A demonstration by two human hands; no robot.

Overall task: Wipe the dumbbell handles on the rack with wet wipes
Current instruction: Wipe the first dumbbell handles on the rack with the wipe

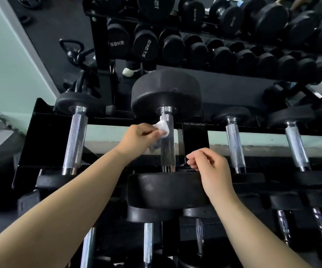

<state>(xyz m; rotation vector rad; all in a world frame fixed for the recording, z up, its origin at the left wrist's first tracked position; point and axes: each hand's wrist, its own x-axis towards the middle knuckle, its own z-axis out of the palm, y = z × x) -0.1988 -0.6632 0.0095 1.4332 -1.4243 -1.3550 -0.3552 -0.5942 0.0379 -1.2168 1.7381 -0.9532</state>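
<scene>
A: The left hand (pixel 137 139) is pinching a white wet wipe (pixel 163 127) between thumb and fingers and pressing it against the upper part of the big dumbbell's handle (pixel 167 144), just under the far weight head (pixel 166 93).

B: And the right hand (pixel 208 165)?

A: It is hovering beside the lower end of that handle, fingers loosely curled, holding nothing. It is sitting just above the near weight head (pixel 167 190); I cannot tell whether it is touching it.

B: So what are you worrying about?

A: The wipe is only covering the left side of the handle. If the hand is just sliding along it, the far side and underside are probably going unwiped. The knurled metal is also looking rough enough to snag or shred a thin wipe.

B: Could the dumbbell shift?

A: Possibly. It is lying across the rack rails (pixel 102 120), and pushing sideways on the handle might be rolling it slightly. With the right-hand fingers that close to the gap between the head and the rail, a roll could be pinching them.

B: And the neighbours?

A: The handle on the left (pixel 75 140) and the two on the right (pixel 234 144) (pixel 296 146) are waiting with no wipe on them. The pinch is light, so the wipe could be slipping out and dropping through to the lower shelf.
</scene>
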